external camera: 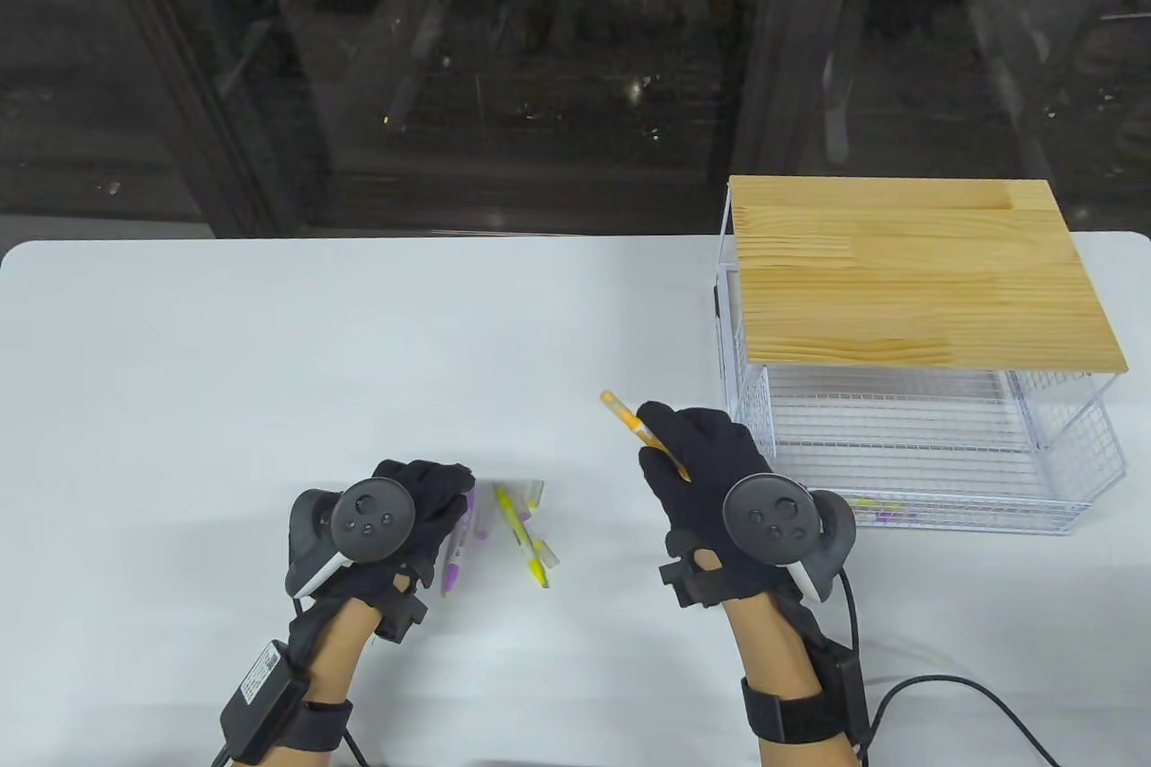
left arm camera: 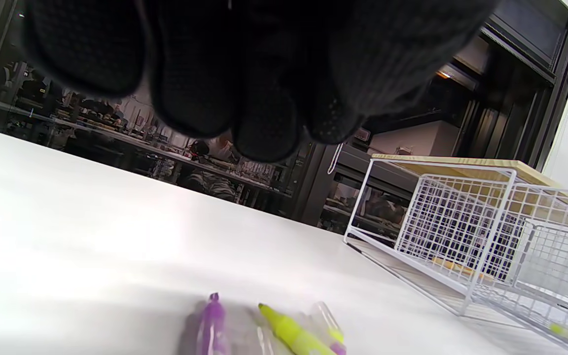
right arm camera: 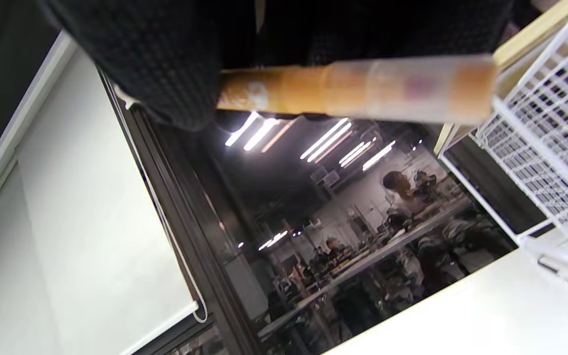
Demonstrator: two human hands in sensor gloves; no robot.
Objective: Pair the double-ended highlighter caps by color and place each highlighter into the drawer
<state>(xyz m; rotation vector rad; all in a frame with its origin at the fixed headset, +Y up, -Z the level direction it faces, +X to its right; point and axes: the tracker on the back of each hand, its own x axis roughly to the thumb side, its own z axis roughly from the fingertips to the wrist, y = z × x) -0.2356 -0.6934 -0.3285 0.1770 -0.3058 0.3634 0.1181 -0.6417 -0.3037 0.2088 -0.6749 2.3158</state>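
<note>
My right hand [external camera: 661, 443] grips an orange highlighter [external camera: 629, 425] above the table, its capped end pointing up and to the left. In the right wrist view the orange highlighter [right arm camera: 353, 88] lies across under the gloved fingers [right arm camera: 165, 74]. My left hand [external camera: 450, 488] hovers with loosely curled fingers [left arm camera: 264, 123] over a purple highlighter [external camera: 452, 565] on the table, holding nothing. A yellow highlighter [external camera: 521, 538] lies just right of it, beside a clear cap [external camera: 532, 493]. The left wrist view shows the purple highlighter [left arm camera: 211, 325] and the yellow highlighter [left arm camera: 294, 333] lying below the fingers.
The white wire drawer [external camera: 989, 530] stands pulled out at the right under a wooden-topped wire frame [external camera: 917, 272]. A few highlighters [external camera: 877, 508] lie in its front left corner. Cables trail from both wrists at the table's near edge.
</note>
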